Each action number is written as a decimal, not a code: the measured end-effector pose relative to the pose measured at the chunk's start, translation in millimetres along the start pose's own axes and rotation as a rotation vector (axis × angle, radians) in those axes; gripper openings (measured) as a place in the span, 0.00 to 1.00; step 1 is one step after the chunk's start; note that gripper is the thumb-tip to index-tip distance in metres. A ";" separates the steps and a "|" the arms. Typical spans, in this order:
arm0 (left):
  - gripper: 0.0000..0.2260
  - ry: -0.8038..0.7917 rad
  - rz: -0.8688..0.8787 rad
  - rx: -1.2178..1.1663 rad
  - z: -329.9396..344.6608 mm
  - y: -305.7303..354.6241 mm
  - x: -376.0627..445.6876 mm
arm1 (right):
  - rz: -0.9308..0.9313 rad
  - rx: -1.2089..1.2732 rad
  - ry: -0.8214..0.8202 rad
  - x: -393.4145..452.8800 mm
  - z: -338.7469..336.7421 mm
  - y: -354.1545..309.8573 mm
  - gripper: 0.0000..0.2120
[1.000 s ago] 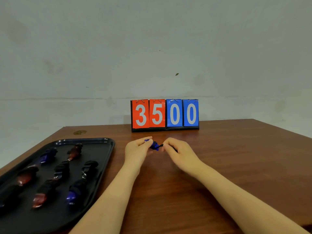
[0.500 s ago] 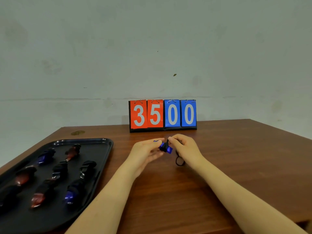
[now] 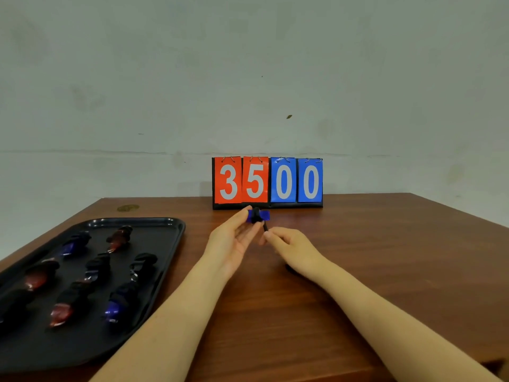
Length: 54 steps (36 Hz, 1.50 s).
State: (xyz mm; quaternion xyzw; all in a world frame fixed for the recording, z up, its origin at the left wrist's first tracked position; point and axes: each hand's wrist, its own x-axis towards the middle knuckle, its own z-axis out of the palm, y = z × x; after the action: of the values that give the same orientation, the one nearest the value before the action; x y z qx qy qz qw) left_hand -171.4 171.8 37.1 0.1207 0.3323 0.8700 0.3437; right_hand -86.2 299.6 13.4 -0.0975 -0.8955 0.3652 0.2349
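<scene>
Above wooden table [image 3: 358, 244] | left hand [image 3: 232, 244] pinches glossy blue wrapper [image 3: 263, 215] | right hand [image 3: 292, 248] pinches its thin black band [image 3: 265, 226]

L grip [image 3: 231, 244] pinched blue piece [image 3: 260, 215] above worktop [image 3: 385, 257]. R grip [image 3: 292, 246] pinched its black band [image 3: 265, 226]. Black tray [image 3: 177, 226] sat at left.

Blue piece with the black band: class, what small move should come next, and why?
Probably loop the black band round the blue piece: left hand pinches the piece, right hand pinches the band's free end, and pieces on the tray look wrapped.
</scene>
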 end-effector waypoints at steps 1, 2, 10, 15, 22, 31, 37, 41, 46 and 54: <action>0.10 0.012 0.033 0.068 -0.7 0.0 0.9 | -0.012 -0.039 -0.014 0.4 0.9 1.2 0.13; 0.11 0.031 0.076 0.189 -2.5 -0.7 3.4 | -0.023 -0.069 -0.027 0.2 1.4 1.3 0.12; 0.13 -0.040 0.470 1.450 -11.6 -9.6 7.9 | -0.119 -0.162 -0.081 -2.4 3.1 -0.5 0.11; 0.14 0.014 0.421 1.475 -14.2 -5.3 11.7 | -0.104 0.032 0.070 -2.5 -1.5 -4.0 0.13; 0.09 -0.081 0.194 1.130 -10.3 -6.7 6.6 | -0.011 0.205 0.194 -1.4 -5.1 -6.9 0.14; 0.09 -0.234 0.053 0.576 5.1 -3.6 -6.7 | 0.269 0.531 0.269 0.0 -13.9 -15.9 0.13; 0.09 -0.179 0.025 0.243 9.2 -2.0 -9.6 | 0.230 0.534 0.206 1.0 -12.7 -13.0 0.14; 0.09 -0.112 0.032 0.096 6.1 0.3 -6.6 | 0.113 0.419 0.126 -1.0 -6.7 -11.0 0.16; 0.10 -0.011 0.072 0.118 3.6 0.2 -2.5 | -0.051 0.156 0.086 -1.2 -1.7 -8.6 0.16; 0.13 0.186 0.135 0.056 -5.8 3.9 8.0 | -0.121 -0.106 -0.008 -2.6 0.3 -1.1 0.15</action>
State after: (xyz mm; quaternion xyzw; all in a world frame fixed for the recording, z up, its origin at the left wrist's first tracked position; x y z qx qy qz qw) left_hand -181.9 172.3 35.2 0.0708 0.3780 0.8890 0.2486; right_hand -84.1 297.7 13.1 -0.0540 -0.9187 0.3030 0.2475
